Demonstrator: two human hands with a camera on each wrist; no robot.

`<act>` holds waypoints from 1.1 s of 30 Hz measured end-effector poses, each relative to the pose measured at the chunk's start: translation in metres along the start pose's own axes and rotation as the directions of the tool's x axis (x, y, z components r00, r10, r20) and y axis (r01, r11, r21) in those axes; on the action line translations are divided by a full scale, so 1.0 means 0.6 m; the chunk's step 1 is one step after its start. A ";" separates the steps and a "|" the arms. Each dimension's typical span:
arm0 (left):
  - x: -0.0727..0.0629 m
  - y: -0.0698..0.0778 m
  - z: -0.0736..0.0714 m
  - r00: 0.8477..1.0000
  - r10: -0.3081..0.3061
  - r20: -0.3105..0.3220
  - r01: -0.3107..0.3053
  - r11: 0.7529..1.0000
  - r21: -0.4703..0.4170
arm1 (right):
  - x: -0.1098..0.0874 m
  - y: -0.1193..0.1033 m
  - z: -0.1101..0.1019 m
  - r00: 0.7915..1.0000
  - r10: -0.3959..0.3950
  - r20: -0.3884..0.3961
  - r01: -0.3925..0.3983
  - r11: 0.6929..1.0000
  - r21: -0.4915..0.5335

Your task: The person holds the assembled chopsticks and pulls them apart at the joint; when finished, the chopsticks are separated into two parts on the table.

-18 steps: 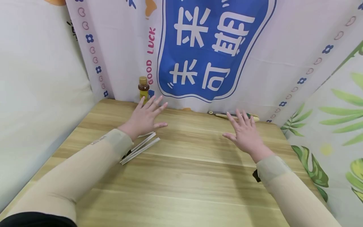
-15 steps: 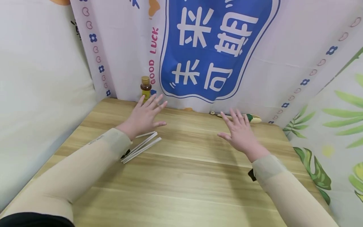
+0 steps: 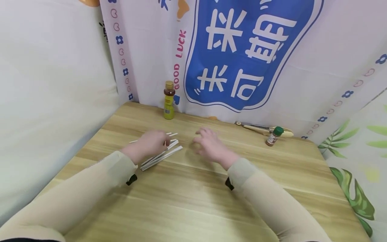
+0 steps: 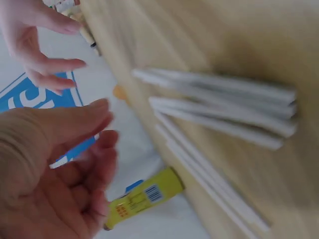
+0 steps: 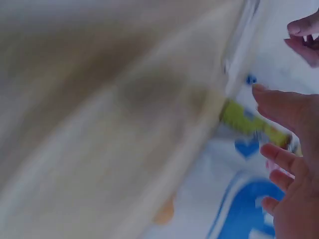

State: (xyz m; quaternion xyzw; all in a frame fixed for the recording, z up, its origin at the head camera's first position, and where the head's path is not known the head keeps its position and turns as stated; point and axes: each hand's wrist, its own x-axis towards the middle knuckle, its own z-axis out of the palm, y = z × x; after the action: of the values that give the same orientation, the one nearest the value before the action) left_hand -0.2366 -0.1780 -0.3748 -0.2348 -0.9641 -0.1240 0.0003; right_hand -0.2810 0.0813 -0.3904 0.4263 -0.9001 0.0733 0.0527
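Several thin white sticks (image 3: pixel 163 157) lie loosely together on the wooden table. My left hand (image 3: pixel 149 144) hovers over their left part in the head view, hiding some of them. In the left wrist view its thumb and fingers are loosely curled, a small gap between thumb and forefinger, and the sticks (image 4: pixel 219 92) lie apart from them. My right hand (image 3: pixel 210 146) is just right of the sticks, above the table, fingers slightly bent and spread. Nothing is between its thumb and fingers in the right wrist view.
A yellow-labelled bottle (image 3: pixel 169 107) with a gold cap stands at the back. A small green-lidded jar (image 3: pixel 274 136) stands at the back right. Behind it, long tools with pale handles (image 3: pixel 257 129) lie along the back edge. A printed cloth (image 3: pixel 151 50) hangs behind the table.
Both hands were spread wide and apart. My right hand has moved left toward the sticks, uncovering the jar; my left has drawn back over them, uncovering the bottle. Fingers on both have bent.
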 end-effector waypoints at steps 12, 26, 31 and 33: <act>-0.024 -0.016 0.037 0.971 -0.170 0.170 0.186 0.979 -0.079 | 0.071 -0.081 0.070 0.996 -0.080 -0.032 0.083 0.993 0.090; -0.021 -0.014 0.051 0.970 -0.188 0.154 0.206 0.972 -0.114 | 0.094 -0.096 0.090 0.989 -0.140 -0.048 0.143 0.988 0.057; -0.010 -0.012 0.042 0.978 -0.151 0.147 0.171 0.975 -0.140 | 0.091 -0.088 0.084 0.993 -0.118 -0.032 0.120 0.990 0.072; -0.004 -0.011 0.037 0.980 -0.141 0.141 0.162 0.977 -0.142 | 0.089 -0.082 0.077 0.994 -0.104 -0.028 0.106 0.990 0.091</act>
State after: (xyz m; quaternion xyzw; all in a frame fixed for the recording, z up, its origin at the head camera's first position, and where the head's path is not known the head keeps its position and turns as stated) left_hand -0.2363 -0.1791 -0.3980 -0.1674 -0.9648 -0.1815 -0.0902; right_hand -0.2784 0.0017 -0.4234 0.4740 -0.8715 0.1171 0.0471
